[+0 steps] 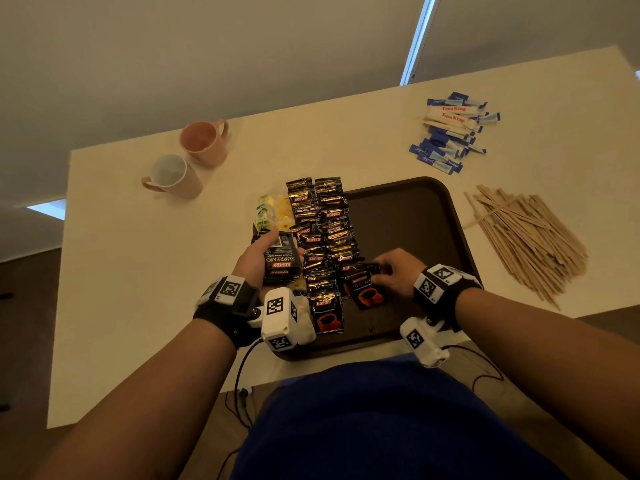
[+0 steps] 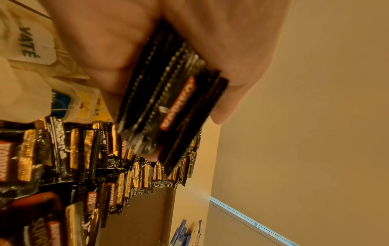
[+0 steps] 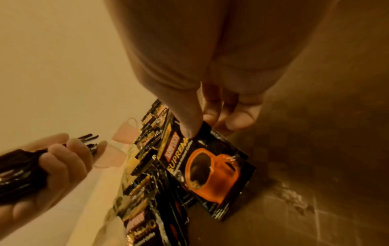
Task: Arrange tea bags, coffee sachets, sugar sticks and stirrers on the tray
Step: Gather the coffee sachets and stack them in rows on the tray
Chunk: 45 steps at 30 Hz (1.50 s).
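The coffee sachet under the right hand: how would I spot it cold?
Start at the dark brown plastic tray, then the two rows of black-and-gold coffee sachets along its left side. Right of their near end, the right hand pinches one black sachet: lying askew, orange cup showing.

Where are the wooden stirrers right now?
In the head view the wooden stirrers lie in a loose pile on the table, right of the tray, just below the sugar sticks.

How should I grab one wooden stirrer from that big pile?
Probably pinch a free end of a stirrer lying crosswise on top of the stirrers, coming from above at the pile's far-left edge. Those thin sticks lie flat and packed on the table; its end juts clear.
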Tool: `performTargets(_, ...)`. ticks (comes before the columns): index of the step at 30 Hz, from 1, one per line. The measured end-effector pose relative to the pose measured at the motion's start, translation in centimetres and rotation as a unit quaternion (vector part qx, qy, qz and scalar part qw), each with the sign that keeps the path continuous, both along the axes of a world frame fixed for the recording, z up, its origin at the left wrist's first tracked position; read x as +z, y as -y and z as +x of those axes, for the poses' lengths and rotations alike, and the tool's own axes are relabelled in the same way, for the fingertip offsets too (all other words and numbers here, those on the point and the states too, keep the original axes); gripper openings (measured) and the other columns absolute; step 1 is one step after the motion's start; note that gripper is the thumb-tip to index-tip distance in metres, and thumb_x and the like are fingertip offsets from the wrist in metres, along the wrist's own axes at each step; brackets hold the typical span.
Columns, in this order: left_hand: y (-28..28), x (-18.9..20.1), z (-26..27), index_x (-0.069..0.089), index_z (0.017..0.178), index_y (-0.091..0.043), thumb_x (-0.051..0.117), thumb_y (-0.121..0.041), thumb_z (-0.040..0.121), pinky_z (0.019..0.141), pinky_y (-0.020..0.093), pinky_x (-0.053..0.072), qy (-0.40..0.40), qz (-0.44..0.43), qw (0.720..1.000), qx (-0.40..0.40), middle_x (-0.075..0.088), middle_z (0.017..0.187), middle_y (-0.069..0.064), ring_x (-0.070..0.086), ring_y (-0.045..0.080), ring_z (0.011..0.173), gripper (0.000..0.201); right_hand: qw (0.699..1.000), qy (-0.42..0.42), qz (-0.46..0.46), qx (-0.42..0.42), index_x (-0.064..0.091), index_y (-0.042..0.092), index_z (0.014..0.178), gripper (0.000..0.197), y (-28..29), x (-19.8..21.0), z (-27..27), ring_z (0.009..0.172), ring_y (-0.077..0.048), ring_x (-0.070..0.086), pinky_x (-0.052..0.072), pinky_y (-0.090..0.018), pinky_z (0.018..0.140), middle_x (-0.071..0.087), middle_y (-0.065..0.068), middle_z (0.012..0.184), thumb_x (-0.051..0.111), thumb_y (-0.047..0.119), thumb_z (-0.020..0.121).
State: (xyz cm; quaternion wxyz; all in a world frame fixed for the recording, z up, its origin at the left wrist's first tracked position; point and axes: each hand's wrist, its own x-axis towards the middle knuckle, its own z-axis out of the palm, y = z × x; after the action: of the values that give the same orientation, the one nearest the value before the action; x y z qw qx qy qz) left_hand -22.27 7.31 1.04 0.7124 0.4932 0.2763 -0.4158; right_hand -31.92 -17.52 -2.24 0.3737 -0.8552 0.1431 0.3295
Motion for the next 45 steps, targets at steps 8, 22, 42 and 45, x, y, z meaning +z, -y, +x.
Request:
performTargets(8,-0.3,0.0,-0.3,0.053,0.116,-0.005,0.047,-0.036,0.1,0.06,0.031,0.059,0.017,0.006,1.0,-0.013,0.071,0.085,0.015,0.07,0.023,0.066,0.035,0.993,0.034,-0.022,-0.108,0.059,0.017,0.095,0.032,-0.7,-1.4,-0.1,0.071,-0.01,0.064,0.051,-0.021,0.068,0.068,0.0,0.081,0.082,0.013,0.074)
performTargets(22,-0.8,0.5,-0.6,0.058,0.107,-0.007,0.046,-0.036,0.101,0.053,0.029,0.058,0.03,0.024,0.999,-0.004,0.073,0.079,0.012,0.07,0.021,0.06,0.032,0.995,-0.073,-0.044,-0.058,0.072,-0.002,0.089,0.051,-1.4,-1.6,-0.6,0.076,-0.025,0.073,0.06,-0.043,0.076,0.075,-0.013,0.079,0.078,0.047,0.075)
performTargets(42,-0.7,0.7,-0.9,0.059,0.106,-0.008,0.046,-0.034,0.102,0.047,0.026,0.055,0.037,0.034,0.999,-0.012,0.073,0.076,0.009,0.07,0.018,0.058,0.029,0.997,-0.048,-0.043,-0.035,0.073,0.006,0.088,0.032,-1.6,-1.6,-0.2,0.07,-0.014,0.073,0.06,-0.033,0.076,0.074,-0.004,0.075,0.07,0.038,0.086)
performTargets(45,-0.8,0.6,-0.7,0.059,0.106,-0.008,0.047,-0.034,0.101,0.048,0.027,0.056,0.032,0.033,0.999,-0.007,0.073,0.076,0.009,0.07,0.019,0.059,0.029,0.997,-0.045,-0.058,-0.036,0.072,0.008,0.085,0.032,-1.5,-1.6,-0.2,0.071,-0.014,0.072,0.06,-0.032,0.077,0.073,-0.004,0.073,0.071,0.04,0.085)
